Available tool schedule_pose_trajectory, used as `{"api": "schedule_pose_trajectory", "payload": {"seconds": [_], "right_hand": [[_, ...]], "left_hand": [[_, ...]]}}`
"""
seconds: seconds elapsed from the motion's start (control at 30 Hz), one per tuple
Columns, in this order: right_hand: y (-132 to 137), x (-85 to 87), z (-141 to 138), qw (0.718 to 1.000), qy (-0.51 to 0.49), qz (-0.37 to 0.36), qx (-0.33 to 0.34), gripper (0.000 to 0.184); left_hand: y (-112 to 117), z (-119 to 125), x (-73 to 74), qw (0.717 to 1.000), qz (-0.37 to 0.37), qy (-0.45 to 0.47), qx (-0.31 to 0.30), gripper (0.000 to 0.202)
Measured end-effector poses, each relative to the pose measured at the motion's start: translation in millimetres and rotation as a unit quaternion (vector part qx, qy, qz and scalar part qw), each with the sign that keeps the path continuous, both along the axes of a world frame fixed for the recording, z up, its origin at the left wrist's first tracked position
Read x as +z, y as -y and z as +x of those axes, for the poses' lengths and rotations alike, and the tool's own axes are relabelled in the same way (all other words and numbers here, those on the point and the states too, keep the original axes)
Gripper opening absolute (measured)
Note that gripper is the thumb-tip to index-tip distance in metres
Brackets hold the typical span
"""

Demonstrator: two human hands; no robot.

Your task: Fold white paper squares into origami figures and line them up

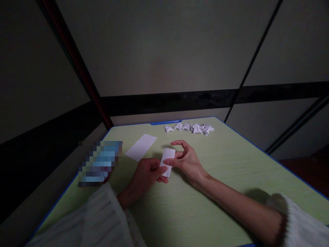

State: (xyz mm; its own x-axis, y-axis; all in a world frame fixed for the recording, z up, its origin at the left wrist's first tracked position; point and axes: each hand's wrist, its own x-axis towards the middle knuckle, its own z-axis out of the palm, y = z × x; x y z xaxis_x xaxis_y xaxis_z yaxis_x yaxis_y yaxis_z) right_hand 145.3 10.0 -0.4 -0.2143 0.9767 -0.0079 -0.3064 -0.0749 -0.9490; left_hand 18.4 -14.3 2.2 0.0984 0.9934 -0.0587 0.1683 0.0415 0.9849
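Note:
Just above the tabletop, a small white rectangle of folded paper [168, 156] is held between both hands. My left hand [148, 171] pinches its lower left part, thumb on top and fingers underneath. From the right, my right hand [189, 159] grips its edge with the thumb across the face, while the index finger curves up and away from it. A flat white sheet of paper [141, 146] lies to the left, beyond my left hand. Several white folded paper figures [197, 128] sit in a row near the far edge, some of them heaped together.
A pale green table [231, 164] with a blue rim stands under the hands. At its left lies a tablet-like device [101, 163] with a blurred-out screen. A blue strip [166, 122] marks the far edge, and wall panels [164, 51] rise right behind.

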Motion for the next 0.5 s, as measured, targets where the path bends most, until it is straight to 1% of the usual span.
{"api": "schedule_pose_trajectory", "payload": {"seconds": [0.1, 0.2, 0.23, 0.27, 0.3, 0.33, 0.37, 0.4, 0.43, 0.47, 0.5], "right_hand": [[-4.1, 2.7, 0.6, 1.000, -0.005, -0.020, -0.001, 0.058], [-22.7, 9.3, 16.8, 0.998, -0.018, -0.046, -0.028, 0.049], [-31.2, 12.3, 26.9, 0.996, -0.032, -0.043, -0.073, 0.043], [-39.6, 15.5, 38.4, 0.989, -0.042, -0.029, -0.136, 0.038], [-46.8, 18.9, 50.3, 0.979, -0.050, 0.013, -0.195, 0.034], [-51.9, 22.2, 61.1, 0.963, -0.051, 0.075, -0.252, 0.031], [-54.3, 25.1, 69.6, 0.948, -0.031, 0.144, -0.283, 0.028], [-53.9, 27.6, 74.9, 0.934, 0.002, 0.204, -0.292, 0.024], [-50.8, 29.2, 76.6, 0.923, 0.041, 0.263, -0.276, 0.020], [-45.6, 30.0, 75.0, 0.913, 0.093, 0.324, -0.230, 0.016], [-39.2, 29.8, 70.7, 0.896, 0.153, 0.384, -0.160, 0.018]], "left_hand": [[0.5, 2.2, -0.5, 0.999, -0.023, 0.021, -0.010, 0.015], [4.8, 2.9, 0.8, 0.998, -0.047, 0.034, -0.013, 0.019], [6.8, 2.3, 1.7, 0.997, -0.061, 0.036, -0.018, 0.020], [8.6, 1.3, 2.6, 0.996, -0.074, 0.041, -0.025, 0.020], [10.0, 0.0, 3.3, 0.994, -0.087, 0.051, -0.034, 0.020], [10.6, -1.5, 3.6, 0.992, -0.093, 0.074, -0.037, 0.019], [10.4, -3.0, 3.6, 0.989, -0.095, 0.102, -0.041, 0.019], [9.4, -4.4, 3.1, 0.986, -0.102, 0.129, -0.040, 0.018], [7.9, -5.5, 2.1, 0.981, -0.113, 0.150, -0.039, 0.019], [6.1, -6.4, 1.0, 0.977, -0.125, 0.171, -0.034, 0.020], [4.5, -7.1, -0.2, 0.972, -0.137, 0.188, -0.029, 0.021]]}}
